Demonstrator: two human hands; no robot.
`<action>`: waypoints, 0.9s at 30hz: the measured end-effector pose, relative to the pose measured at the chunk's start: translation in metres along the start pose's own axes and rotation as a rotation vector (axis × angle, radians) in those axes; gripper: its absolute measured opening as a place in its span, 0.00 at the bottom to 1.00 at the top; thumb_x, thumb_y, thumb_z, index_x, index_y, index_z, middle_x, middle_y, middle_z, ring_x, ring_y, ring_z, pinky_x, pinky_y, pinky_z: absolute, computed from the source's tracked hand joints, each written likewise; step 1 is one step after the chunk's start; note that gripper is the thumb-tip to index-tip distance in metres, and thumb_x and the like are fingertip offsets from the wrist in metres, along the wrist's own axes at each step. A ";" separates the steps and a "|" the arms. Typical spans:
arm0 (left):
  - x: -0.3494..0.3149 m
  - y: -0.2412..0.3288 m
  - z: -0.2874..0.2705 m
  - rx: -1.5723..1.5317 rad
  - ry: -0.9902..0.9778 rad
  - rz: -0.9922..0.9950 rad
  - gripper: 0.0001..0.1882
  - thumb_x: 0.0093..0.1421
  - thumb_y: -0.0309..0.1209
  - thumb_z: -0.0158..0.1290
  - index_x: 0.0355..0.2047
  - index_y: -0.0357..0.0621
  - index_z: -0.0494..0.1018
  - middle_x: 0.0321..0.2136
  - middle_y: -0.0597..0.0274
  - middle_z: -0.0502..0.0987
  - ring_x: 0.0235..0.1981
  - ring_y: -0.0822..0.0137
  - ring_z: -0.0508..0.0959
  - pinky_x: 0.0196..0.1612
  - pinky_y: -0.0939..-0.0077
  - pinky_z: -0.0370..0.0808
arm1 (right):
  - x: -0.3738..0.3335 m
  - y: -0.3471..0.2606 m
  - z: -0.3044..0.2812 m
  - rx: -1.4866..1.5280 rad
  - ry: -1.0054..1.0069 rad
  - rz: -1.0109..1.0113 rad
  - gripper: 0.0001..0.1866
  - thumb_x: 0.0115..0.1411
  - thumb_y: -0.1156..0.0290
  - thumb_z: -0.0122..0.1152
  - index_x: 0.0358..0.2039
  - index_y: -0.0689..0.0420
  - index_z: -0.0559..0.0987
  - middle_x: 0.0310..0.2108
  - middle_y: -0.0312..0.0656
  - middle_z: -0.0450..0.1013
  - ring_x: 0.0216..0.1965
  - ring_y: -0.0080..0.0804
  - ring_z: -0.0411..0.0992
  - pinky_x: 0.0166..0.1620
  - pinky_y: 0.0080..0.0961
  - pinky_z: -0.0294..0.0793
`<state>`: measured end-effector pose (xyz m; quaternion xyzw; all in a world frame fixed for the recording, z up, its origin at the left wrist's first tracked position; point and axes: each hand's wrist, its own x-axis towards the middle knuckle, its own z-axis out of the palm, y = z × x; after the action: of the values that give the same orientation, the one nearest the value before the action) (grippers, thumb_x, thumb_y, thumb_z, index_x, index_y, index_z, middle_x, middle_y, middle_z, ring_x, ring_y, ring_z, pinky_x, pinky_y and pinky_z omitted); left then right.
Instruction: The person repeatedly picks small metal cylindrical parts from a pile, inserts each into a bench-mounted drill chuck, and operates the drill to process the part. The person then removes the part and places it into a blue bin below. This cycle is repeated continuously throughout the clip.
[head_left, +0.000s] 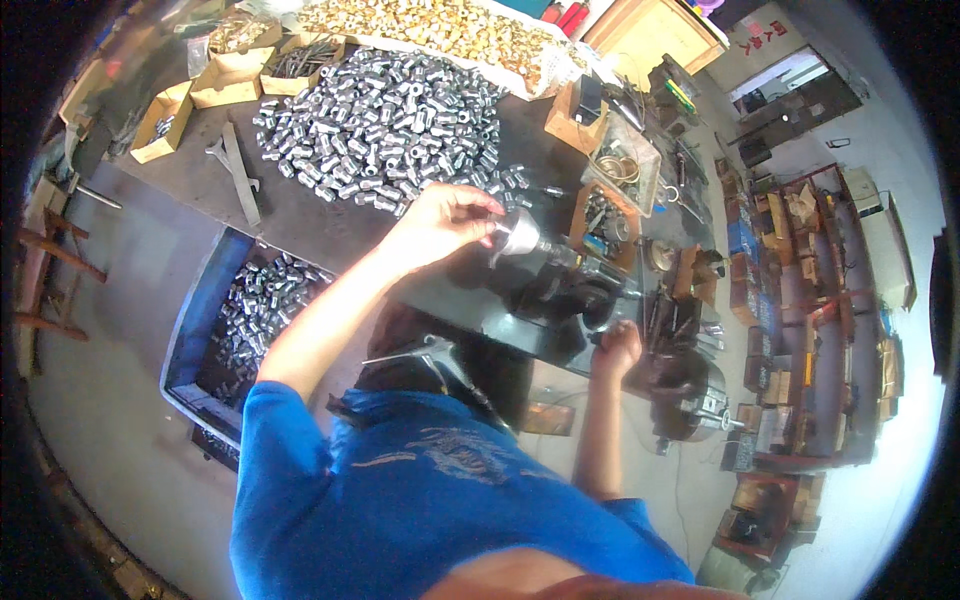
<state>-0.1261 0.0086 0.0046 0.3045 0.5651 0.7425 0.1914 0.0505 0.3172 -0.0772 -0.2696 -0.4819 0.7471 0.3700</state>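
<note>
My left hand reaches over the bench to a silvery, cone-shaped chuck on a small dark lathe. Its thumb and fingers are bent together at the chuck's face; whatever they pinch is too small to make out. At the lathe's right end, my right hand is closed in a fist, and what lies inside it is hidden. Just beyond my left hand spreads a large heap of shiny metal fittings, with a few loose ones near the chuck.
A blue crate of similar fittings stands below the bench at left. Brass-coloured parts cover the far side. A flat metal bar and small cardboard boxes lie at left. Right of the lathe are a parts box and a round dark machine.
</note>
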 end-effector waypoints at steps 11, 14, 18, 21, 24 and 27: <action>0.002 0.002 0.000 -0.008 -0.009 0.004 0.09 0.52 0.17 0.51 0.35 0.31 0.73 0.29 0.59 0.75 0.27 0.73 0.76 0.33 0.81 0.74 | 0.004 -0.078 0.041 0.000 -0.180 -0.113 0.10 0.58 0.67 0.43 0.22 0.58 0.66 0.14 0.31 0.55 0.14 0.15 0.49 0.14 0.14 0.45; 0.001 0.002 0.002 -0.001 0.002 0.026 0.09 0.52 0.17 0.51 0.36 0.31 0.72 0.29 0.59 0.75 0.27 0.73 0.76 0.33 0.81 0.74 | 0.044 -0.082 0.061 0.076 -0.219 -0.101 0.10 0.58 0.70 0.40 0.21 0.57 0.65 0.13 0.30 0.53 0.13 0.16 0.48 0.14 0.14 0.44; 0.002 -0.007 0.004 -0.034 0.004 0.036 0.09 0.53 0.17 0.51 0.37 0.32 0.72 0.29 0.59 0.75 0.28 0.73 0.75 0.33 0.81 0.74 | 0.079 -0.049 0.075 -0.130 -0.139 -0.224 0.09 0.55 0.71 0.44 0.23 0.61 0.71 0.13 0.32 0.58 0.13 0.17 0.53 0.14 0.14 0.48; 0.003 -0.007 0.006 -0.058 -0.008 0.000 0.10 0.53 0.18 0.52 0.37 0.32 0.72 0.29 0.60 0.75 0.29 0.73 0.75 0.34 0.81 0.74 | 0.106 -0.004 0.044 -0.203 -0.224 -0.328 0.09 0.53 0.73 0.47 0.25 0.63 0.74 0.15 0.35 0.64 0.14 0.20 0.60 0.17 0.17 0.58; 0.002 -0.006 0.006 -0.076 -0.002 -0.005 0.09 0.53 0.18 0.52 0.37 0.33 0.72 0.29 0.60 0.75 0.28 0.74 0.74 0.33 0.81 0.74 | 0.111 0.025 0.017 -0.407 -0.151 -0.324 0.10 0.51 0.71 0.48 0.24 0.64 0.76 0.20 0.37 0.70 0.19 0.24 0.66 0.24 0.21 0.64; 0.002 -0.008 0.004 -0.078 -0.002 -0.014 0.09 0.53 0.19 0.53 0.37 0.33 0.72 0.28 0.60 0.75 0.27 0.74 0.74 0.32 0.81 0.74 | 0.075 0.018 0.032 -0.251 -0.114 -0.150 0.11 0.49 0.70 0.49 0.23 0.64 0.77 0.22 0.37 0.71 0.22 0.25 0.67 0.29 0.21 0.66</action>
<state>-0.1254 0.0145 -0.0023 0.2936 0.5377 0.7622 0.2092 -0.0225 0.3568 -0.0851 -0.2341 -0.6104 0.6655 0.3601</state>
